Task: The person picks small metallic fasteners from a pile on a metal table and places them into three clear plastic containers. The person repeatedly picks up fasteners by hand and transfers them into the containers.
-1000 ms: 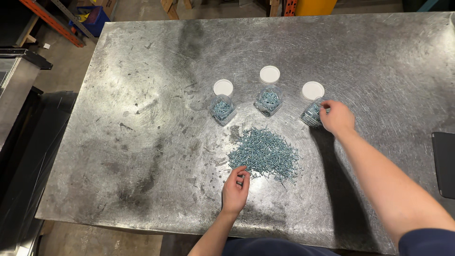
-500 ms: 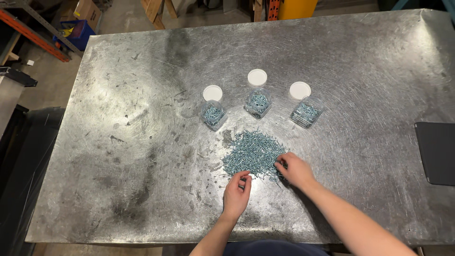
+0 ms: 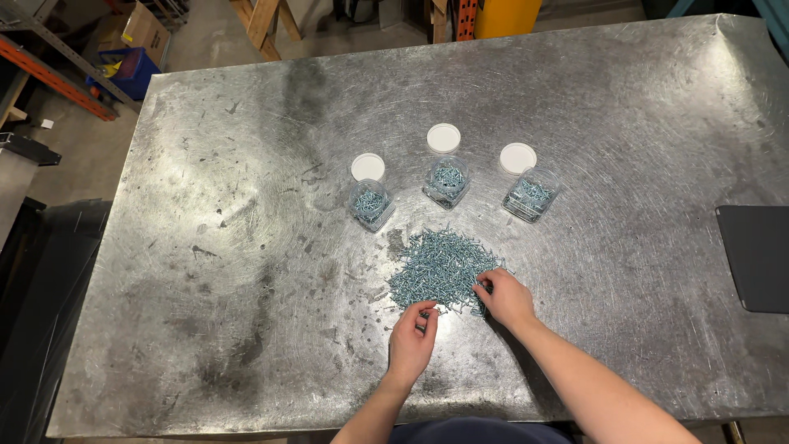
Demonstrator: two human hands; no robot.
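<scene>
A heap of small silvery-blue screws [image 3: 442, 267] lies on the scratched metal table [image 3: 246, 247]. My left hand [image 3: 412, 341] rests at the heap's near edge, its fingertips pinched on a few screws. My right hand [image 3: 505, 298] is at the heap's right edge, fingers curled into the screws. Beyond the heap stand three clear jars partly filled with screws: left jar [image 3: 370, 204], middle jar [image 3: 447, 182], right jar [image 3: 531, 194]. A round white lid lies behind each: left lid [image 3: 367, 166], middle lid [image 3: 444, 137], right lid [image 3: 518, 158].
A dark flat tablet-like object [image 3: 758, 256] lies at the table's right edge. Past the far edge are wooden pallets, a cardboard box [image 3: 145, 30], a blue bin [image 3: 127, 72] and orange shelving. A black bin sits to the left of the table.
My right hand came back from the right jar to the heap's right edge. My left hand stayed at the heap's near edge, closing on screws. The view shifted slightly.
</scene>
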